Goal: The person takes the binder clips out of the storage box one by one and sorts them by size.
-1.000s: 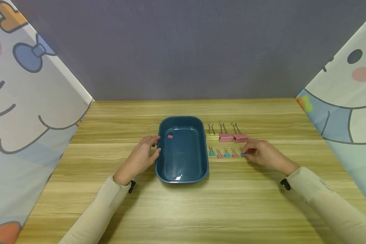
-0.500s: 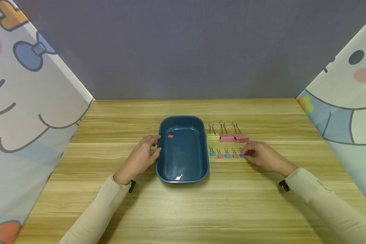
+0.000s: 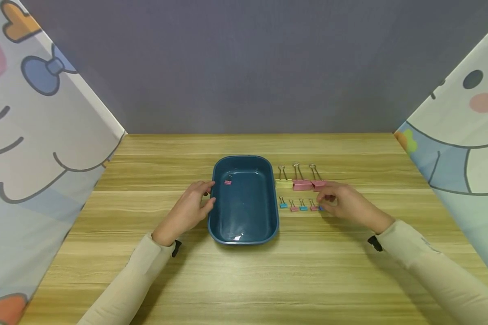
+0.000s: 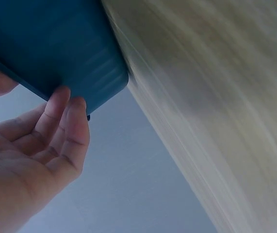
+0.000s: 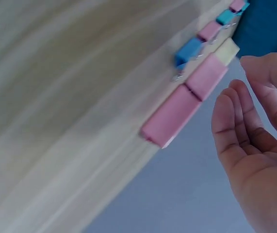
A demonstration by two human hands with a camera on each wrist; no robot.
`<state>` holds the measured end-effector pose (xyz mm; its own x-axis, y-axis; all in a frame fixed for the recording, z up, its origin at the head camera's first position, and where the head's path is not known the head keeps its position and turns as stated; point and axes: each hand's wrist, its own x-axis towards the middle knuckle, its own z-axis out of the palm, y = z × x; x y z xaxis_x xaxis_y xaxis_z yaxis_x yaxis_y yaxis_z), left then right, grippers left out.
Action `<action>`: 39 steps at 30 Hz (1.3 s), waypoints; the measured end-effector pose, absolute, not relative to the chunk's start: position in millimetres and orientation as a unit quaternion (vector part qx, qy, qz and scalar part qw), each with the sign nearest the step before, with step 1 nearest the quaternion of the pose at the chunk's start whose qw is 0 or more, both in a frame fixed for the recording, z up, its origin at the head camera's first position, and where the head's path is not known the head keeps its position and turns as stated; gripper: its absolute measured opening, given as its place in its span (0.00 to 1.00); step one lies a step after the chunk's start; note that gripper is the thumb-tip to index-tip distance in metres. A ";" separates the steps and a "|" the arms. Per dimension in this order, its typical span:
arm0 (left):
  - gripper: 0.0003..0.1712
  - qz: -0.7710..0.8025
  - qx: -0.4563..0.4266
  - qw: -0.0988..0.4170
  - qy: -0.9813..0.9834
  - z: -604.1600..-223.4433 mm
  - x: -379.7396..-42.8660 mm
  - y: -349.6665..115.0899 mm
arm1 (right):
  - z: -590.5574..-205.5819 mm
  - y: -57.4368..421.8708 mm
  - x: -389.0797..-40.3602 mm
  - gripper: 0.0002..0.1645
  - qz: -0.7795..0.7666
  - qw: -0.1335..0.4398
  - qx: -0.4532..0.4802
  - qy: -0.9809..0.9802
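Observation:
A dark blue tray (image 3: 244,212) holds one small pink binder clip (image 3: 227,183) near its far left corner. The fingers and thumb of my left hand (image 3: 189,207) touch the tray's left rim, and the left wrist view shows fingertips against its outer wall (image 4: 80,63). My right hand (image 3: 343,203) hovers at the right end of the clips, thumb and fingers apart with nothing between them. Just below it lies a small blue binder clip (image 5: 189,50), partly hidden in the head view. Beside that, small pink (image 3: 313,208) and teal (image 3: 303,208) clips form a row.
Behind the small row stand large binder clips: one yellow (image 3: 284,183) and two pink (image 3: 302,185), handles pointing away. The right hand partly covers the rightmost. A grey panel (image 3: 260,67) borders the wooden table (image 3: 248,284) at the back; printed cloth (image 3: 463,135) flanks it.
My right hand has drawn off the small blue clip, moved slightly left and away from me, and its fingers have parted. The left hand stays at the tray rim.

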<state>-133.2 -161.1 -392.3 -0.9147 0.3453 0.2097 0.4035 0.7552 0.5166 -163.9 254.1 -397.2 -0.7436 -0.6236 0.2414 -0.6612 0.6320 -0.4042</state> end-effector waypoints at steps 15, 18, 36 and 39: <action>0.26 -0.289 -0.198 0.046 -0.936 -390.8 -132.7 -160.9 | -372.6 197.7 -160.3 0.11 0.246 0.074 0.413 -0.874; 0.26 -0.287 -0.197 0.046 -0.936 -390.7 -132.4 -161.2 | -368.5 186.8 -164.0 0.09 0.245 0.067 0.412 -0.875; 0.25 -0.285 -0.199 0.051 -0.936 -391.6 -132.8 -159.3 | -354.9 126.6 -192.0 0.08 0.283 0.014 0.441 -0.851; 0.25 -0.285 -0.198 0.052 -0.937 -392.2 -133.0 -159.9 | -353.8 121.1 -193.5 0.08 0.271 0.008 0.439 -0.857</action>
